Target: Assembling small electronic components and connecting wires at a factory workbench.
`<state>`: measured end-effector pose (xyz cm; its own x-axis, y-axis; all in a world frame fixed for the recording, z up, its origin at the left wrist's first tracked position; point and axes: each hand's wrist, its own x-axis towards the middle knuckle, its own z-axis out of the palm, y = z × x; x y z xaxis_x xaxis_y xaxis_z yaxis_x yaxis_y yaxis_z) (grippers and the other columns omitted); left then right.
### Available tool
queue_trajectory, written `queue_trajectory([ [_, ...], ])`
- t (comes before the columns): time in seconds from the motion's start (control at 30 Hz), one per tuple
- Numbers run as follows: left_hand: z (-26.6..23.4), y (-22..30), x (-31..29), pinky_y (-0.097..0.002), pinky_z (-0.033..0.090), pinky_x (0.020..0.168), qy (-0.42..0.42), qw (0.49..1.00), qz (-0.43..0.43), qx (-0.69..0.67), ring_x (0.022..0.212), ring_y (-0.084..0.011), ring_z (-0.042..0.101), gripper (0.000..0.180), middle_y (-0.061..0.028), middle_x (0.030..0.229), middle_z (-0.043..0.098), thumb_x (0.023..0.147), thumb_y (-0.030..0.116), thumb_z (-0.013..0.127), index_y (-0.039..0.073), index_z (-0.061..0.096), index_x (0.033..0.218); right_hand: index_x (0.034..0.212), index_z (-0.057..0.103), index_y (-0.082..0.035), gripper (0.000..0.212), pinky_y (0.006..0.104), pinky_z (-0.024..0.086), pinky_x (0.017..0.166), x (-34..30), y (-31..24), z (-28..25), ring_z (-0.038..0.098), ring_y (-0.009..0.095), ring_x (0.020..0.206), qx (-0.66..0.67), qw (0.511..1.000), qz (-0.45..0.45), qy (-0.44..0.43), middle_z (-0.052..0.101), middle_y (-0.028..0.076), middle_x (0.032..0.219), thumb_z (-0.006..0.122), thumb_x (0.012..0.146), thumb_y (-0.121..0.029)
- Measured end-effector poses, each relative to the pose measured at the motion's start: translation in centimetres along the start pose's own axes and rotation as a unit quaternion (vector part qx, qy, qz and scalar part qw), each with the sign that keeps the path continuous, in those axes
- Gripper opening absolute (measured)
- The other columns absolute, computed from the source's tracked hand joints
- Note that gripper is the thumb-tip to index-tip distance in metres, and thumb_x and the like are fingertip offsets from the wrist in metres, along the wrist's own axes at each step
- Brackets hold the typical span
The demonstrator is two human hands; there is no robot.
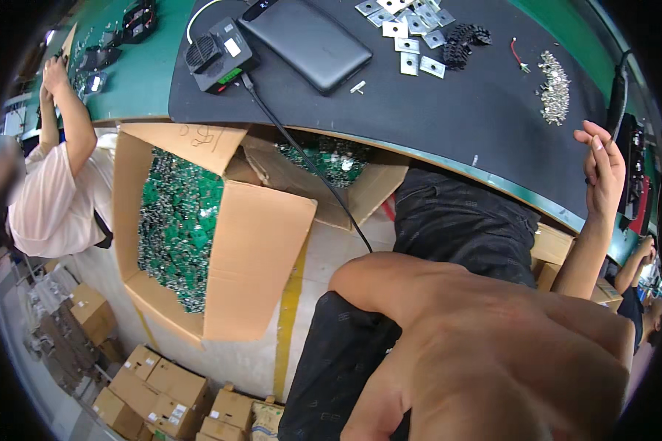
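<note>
Near table edge point(506, 184), right hand point(604, 173), wide mat stretch point(449, 110) beside metal bits point(554, 92)

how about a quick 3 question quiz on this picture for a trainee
1. True or false: the green circuit boards sit inside an open cardboard box.
2. Fill in: seen in the picture, the heap of small silver parts lies to the ____ of the square metal plates.
3. Choose one: the person's right hand is
a) gripping a circuit board
b) near the edge of the black benchtop
c) resting on the cardboard box

Key: 1. True; 2. right; 3. b
</note>
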<state>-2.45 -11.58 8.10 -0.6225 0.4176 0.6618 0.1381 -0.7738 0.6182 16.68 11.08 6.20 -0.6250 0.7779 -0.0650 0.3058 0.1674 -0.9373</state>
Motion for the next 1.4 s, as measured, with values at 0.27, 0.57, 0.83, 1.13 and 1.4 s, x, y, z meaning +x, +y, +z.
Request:
queue_trajectory([
  [0.27,3.3,-3.6,2.1,-0.037,0.043,0.083,-0.02,1.0,0.004,-0.008,0.098,-0.0148,0.047,0.06,0.0053,0.116,0.054,0.093,0.029,0.052,0.013,0.025,0.145,0.11,0.064,-0.002,0.027,0.0165,0.026,0.049,2.8,-2.1,6.6,0.038,-0.001,0.056,-0.093,0.988,0.029,-0.117,0.069,0.003,0.09,0.057,0.091,-0.021],
  [0.57,2.4,-3.2,4.7,-0.0379,0.043,0.085,0.017,0.999,0.024,-0.024,0.1,-0.0145,0.047,0.057,0.0067,0.121,0.054,0.094,0.029,0.049,0.013,0.027,0.144,0.114,0.063,-0.005,0.032,0.0207,0.047,0.072,8.8,-2.6,13.6,0.061,0.009,0.08,-0.088,0.981,-0.112,-0.133,0.068,0.003,0.102,0.067,0.085,-0.015],
  [0.83,0.7,-4.0,6.6,-0.0387,0.043,0.086,0.021,0.998,0.031,0.042,0.102,-0.0143,0.047,0.053,0.0081,0.125,0.054,0.095,0.029,0.046,0.014,0.029,0.144,0.118,0.062,-0.012,0.043,0.0178,0.031,0.047,11.2,-2.2,15.3,0.033,0.001,0.051,-0.213,0.95,-0.167,-0.158,0.065,-0.004,0.102,0.072,0.077,-0.008],
  [1.13,-0.1,-2.0,6.7,-0.0396,0.044,0.087,-0.016,1.0,-0.012,0.018,0.104,-0.014,0.047,0.05,0.0095,0.13,0.054,0.097,0.029,0.043,0.014,0.031,0.143,0.12,0.06,-0.008,0.048,0.0167,0.029,0.048,9.9,-1.1,13.8,0.033,0.0,0.053,-0.118,0.978,-0.072,-0.155,0.067,0.001,0.102,0.073,0.075,-0.001],
  [1.4,2.2,-0.4,7.0,-0.0263,0.041,0.068,0.05,0.97,-0.076,0.223,0.081,-0.0096,0.048,0.012,0.0059,0.082,0.049,0.085,0.004,0.055,0.013,0.051,0.092,0.115,0.055,-0.001,0.044,0.0129,0.041,0.055,8.9,1.3,11.9,0.051,0.003,0.064,0.227,0.954,0.038,-0.19,0.062,0.012,0.11,0.074,0.075,-0.004],
])
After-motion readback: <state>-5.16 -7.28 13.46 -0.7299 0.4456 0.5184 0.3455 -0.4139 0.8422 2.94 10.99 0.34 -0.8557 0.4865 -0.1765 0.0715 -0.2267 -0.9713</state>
